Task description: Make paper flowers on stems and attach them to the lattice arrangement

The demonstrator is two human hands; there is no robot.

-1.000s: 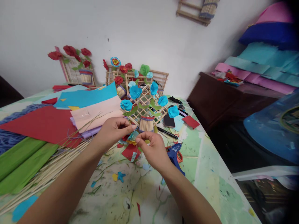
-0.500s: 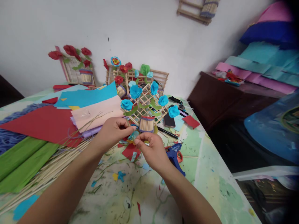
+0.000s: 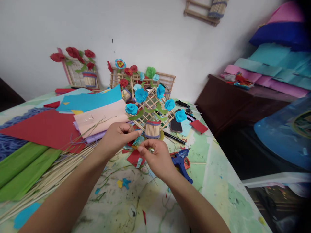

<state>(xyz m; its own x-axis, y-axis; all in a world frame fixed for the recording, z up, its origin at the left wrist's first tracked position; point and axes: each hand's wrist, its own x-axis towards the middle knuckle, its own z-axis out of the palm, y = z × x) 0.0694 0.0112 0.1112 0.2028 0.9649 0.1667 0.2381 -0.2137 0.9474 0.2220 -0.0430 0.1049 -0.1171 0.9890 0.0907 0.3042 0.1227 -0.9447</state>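
Observation:
My left hand (image 3: 121, 134) is closed in a pinch, its fingertips beside a small light-blue paper piece (image 3: 139, 140). What lies between those fingers is too small to tell. My right hand (image 3: 156, 157) faces it, thumb and forefinger pressed together on a small yellow-orange paper piece (image 3: 135, 147). Just behind the hands a lattice of thin sticks (image 3: 152, 100) stands upright, bearing blue paper flowers (image 3: 141, 95) and green paper leaves (image 3: 160, 108). At its foot is a small stick basket (image 3: 153, 129) with purple trim. A red paper scrap (image 3: 136, 157) lies below my fingers.
A blue glue gun (image 3: 181, 163) lies right of my right hand, near a black pen (image 3: 174, 138) and a phone (image 3: 176, 125). Paper sheets (image 3: 46, 127) and a bundle of sticks (image 3: 58, 170) cover the left side. More flowered frames (image 3: 80, 71) lean at the wall.
My right hand has shifted slightly left with its fingertips lower, and the yellow-orange piece has moved a little with it. My left hand is almost still.

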